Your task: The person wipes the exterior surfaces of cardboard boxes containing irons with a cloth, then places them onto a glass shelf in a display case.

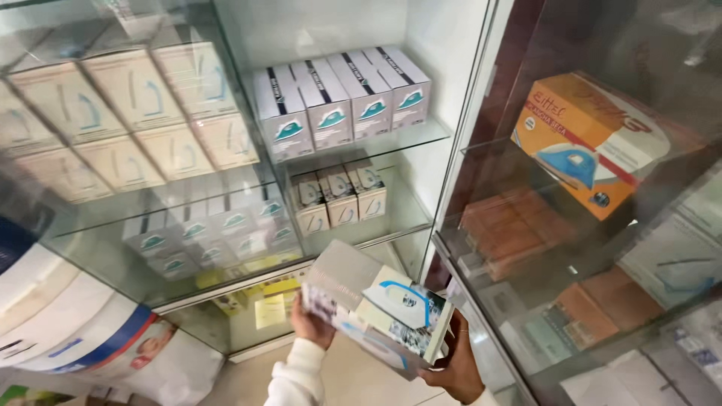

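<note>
Both hands — left hand [312,325], right hand [455,370] — gripped an iron box [376,307] with curled fingers at lower centre of the frame, apparently mid-carry; shelving it would need clearing the glass shelf [391,150] edge.

You've got a white long-sleeve top on, looks like soft knit, cuff bunched at the wrist of your left hand [312,325]. Your right hand [455,368] is bare, with just a sliver of white sleeve at the wrist. No rings or watch showing.
</note>
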